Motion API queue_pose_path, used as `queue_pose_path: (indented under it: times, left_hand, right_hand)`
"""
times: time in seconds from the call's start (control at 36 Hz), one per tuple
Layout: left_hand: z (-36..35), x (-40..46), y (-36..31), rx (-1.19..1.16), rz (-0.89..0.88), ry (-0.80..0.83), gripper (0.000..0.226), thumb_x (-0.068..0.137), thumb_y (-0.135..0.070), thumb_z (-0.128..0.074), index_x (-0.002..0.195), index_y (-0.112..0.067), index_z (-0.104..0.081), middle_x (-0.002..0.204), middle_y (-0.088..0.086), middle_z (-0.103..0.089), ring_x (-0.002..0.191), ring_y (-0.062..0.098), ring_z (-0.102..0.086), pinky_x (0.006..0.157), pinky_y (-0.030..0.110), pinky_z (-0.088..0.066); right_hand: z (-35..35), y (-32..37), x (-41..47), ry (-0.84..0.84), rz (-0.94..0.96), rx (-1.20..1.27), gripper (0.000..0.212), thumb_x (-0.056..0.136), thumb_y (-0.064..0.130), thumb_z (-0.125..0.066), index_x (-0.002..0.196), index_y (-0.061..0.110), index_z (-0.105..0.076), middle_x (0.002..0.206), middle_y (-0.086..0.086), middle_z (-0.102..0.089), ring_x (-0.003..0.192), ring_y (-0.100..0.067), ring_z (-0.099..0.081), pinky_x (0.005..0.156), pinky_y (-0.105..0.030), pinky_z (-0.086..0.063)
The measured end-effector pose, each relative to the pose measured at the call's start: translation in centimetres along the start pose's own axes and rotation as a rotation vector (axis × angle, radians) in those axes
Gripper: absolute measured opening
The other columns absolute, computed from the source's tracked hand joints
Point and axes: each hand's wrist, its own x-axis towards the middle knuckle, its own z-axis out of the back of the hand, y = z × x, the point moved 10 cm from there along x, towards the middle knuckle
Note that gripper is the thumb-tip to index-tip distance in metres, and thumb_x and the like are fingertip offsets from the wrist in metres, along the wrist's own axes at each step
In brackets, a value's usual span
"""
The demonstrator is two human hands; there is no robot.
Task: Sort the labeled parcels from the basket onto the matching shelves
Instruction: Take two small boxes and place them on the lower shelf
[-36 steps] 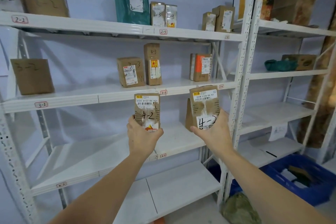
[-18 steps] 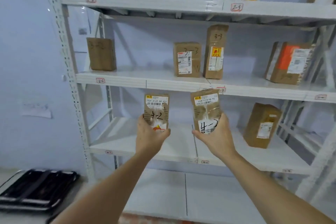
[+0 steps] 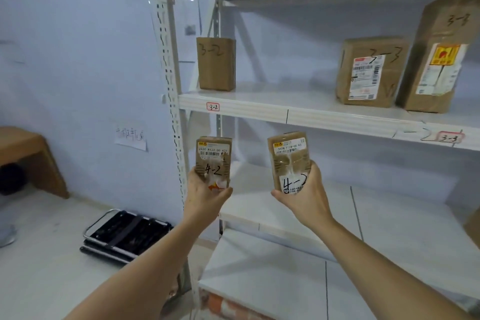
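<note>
A person's left hand (image 3: 205, 196) grips a small brown parcel (image 3: 213, 162) marked 4-2, while the right hand (image 3: 305, 196) clasps a second parcel (image 3: 288, 161) with the same mark. Both are held upright before the white shelving (image 3: 259, 108), below the shelf tagged 3-2 (image 3: 212, 106).

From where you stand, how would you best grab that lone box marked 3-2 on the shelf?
The 3-2 box stands upright with open shelf on both sides. Come from the front and pinch its two narrow vertical sides about mid-height; probably one hand is enough, judging by its slim shape.
</note>
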Motion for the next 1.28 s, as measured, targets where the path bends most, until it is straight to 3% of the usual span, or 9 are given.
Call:
queue_pose_path:
  times: [0.19, 0.33, 0.5, 0.67, 0.78, 0.89, 1.0, 1.14, 1.28]
  left_hand:
    - [-1.5, 5.4, 4.8, 0.158, 0.053, -0.052, 0.098, 0.070, -0.048, -0.085, 0.145, -0.017, -0.031, 0.133, -0.001, -0.047, 0.129, 0.027, -0.044, 0.114, 0.052, -0.036]
    - [-4.5, 10.0, 7.6, 0.176, 0.063, -0.039, 0.099, 0.067, -0.045, -0.090, 0.144, -0.016, -0.034, 0.120, -0.007, -0.036, 0.122, 0.025, -0.046, 0.107, 0.049, -0.044]
    - [-9.8, 15.3, 12.8, 0.109, 0.156, 0.007, 0.097, 0.065, -0.031, -0.094, 0.142, -0.015, -0.036, 0.128, 0.001, -0.037, 0.121, 0.023, -0.046, 0.105, 0.046, -0.050]
    - [-14.5, 20.2, 22.1, 0.079, 0.295, 0.067, 0.094, 0.040, -0.049, -0.094, 0.123, -0.027, -0.055, 0.113, -0.006, -0.061, 0.101, 0.015, -0.067, 0.079, 0.041, -0.065]
    - [-15.6, 20.3, 22.8, 0.045, 0.357, 0.104, 0.072, 0.055, -0.024, -0.098, 0.111, -0.029, -0.053, 0.100, -0.013, -0.067, 0.088, 0.005, -0.068, 0.063, 0.018, -0.052]
    - [-17.2, 21.7, 25.6, 0.066, 0.366, 0.147, 0.079, 0.046, -0.040, -0.097, 0.109, -0.036, -0.050, 0.099, -0.016, -0.066, 0.089, 0.007, -0.068, 0.075, 0.036, -0.062]
    - [-18.3, 23.2, 27.5, 0.063, 0.358, 0.166, 0.078, 0.059, -0.032, -0.099, 0.116, -0.026, -0.047, 0.100, -0.014, -0.059, 0.088, 0.006, -0.063, 0.075, 0.029, -0.057]
    - [-19.2, 24.4, 29.1, 0.103, 0.288, 0.157, 0.088, 0.058, -0.036, -0.098, 0.125, -0.018, -0.045, 0.116, -0.001, -0.057, 0.107, 0.021, -0.060, 0.091, 0.039, -0.056]
    - [-19.8, 24.9, 30.1, 0.035, 0.278, 0.146, 0.072, 0.066, -0.020, -0.094, 0.115, -0.026, -0.042, 0.116, -0.003, -0.053, 0.110, 0.022, -0.058, 0.085, 0.032, -0.048]
  right_hand:
    - [-6.3, -3.3, 3.4, 0.034, -0.057, -0.032, 0.107, 0.061, 0.053, -0.094, 0.142, 0.037, -0.026, 0.128, 0.008, -0.051, 0.114, -0.017, -0.054, 0.089, -0.039, -0.053]
    - [-11.6, -6.4, 6.8, 0.094, -0.110, -0.149, 0.109, 0.057, 0.061, -0.090, 0.143, 0.032, -0.028, 0.125, 0.001, -0.053, 0.119, -0.021, -0.049, 0.089, -0.040, -0.052]
    - [-16.9, -11.8, 11.5, 0.112, -0.180, -0.182, 0.111, 0.058, 0.053, -0.095, 0.145, 0.020, -0.034, 0.119, 0.001, -0.057, 0.117, -0.023, -0.054, 0.086, -0.035, -0.050]
    - [-22.6, -16.9, 13.3, 0.166, -0.276, -0.188, 0.113, 0.057, 0.049, -0.097, 0.144, 0.019, -0.032, 0.138, 0.002, -0.045, 0.116, -0.022, -0.060, 0.088, -0.041, -0.056]
    - [-26.2, -19.1, 13.7, 0.199, -0.331, -0.207, 0.111, 0.058, 0.045, -0.099, 0.141, 0.014, -0.032, 0.137, -0.002, -0.046, 0.116, -0.026, -0.061, 0.087, -0.038, -0.054]
    - [-29.7, -20.1, 13.9, 0.166, -0.377, -0.263, 0.116, 0.056, 0.048, -0.099, 0.146, 0.012, -0.034, 0.134, -0.006, -0.056, 0.122, -0.030, -0.054, 0.096, -0.042, -0.050]
    - [-33.4, -20.6, 13.6, 0.119, -0.445, -0.224, 0.114, 0.055, 0.044, -0.100, 0.144, 0.011, -0.037, 0.132, -0.008, -0.059, 0.124, -0.031, -0.053, 0.097, -0.042, -0.049]
    - [-35.9, -20.6, 13.3, 0.051, -0.506, -0.296, 0.109, 0.053, 0.046, -0.100, 0.138, 0.011, -0.040, 0.129, -0.009, -0.062, 0.119, -0.033, -0.059, 0.095, -0.043, -0.050]
    - [-37.1, -21.0, 13.3, -0.019, -0.534, -0.285, 0.095, 0.057, 0.043, -0.099, 0.125, 0.008, -0.043, 0.121, -0.010, -0.063, 0.111, -0.036, -0.061, 0.088, -0.046, -0.050]
